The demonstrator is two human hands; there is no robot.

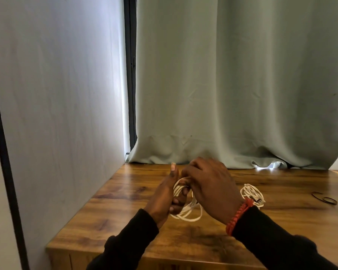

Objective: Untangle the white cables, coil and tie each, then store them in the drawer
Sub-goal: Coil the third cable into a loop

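A white cable (185, 212) is wound in loops above the wooden table (125, 217), near its middle. My left hand (167, 197) holds the coil, fingers curled through the loops and thumb pointing up. My right hand (209, 186) is over the top of the coil, fingers curled down onto the cable strands; what its fingertips do is hidden. A second white cable (252, 194) lies coiled on the table just right of my right wrist, with a dark tie around it.
Black elastic bands (325, 199) lie on the table at the far right. A pale green curtain (232, 84) hangs along the table's back edge. A white wall panel (57, 114) closes off the left side. The table's front edge is near my forearms.
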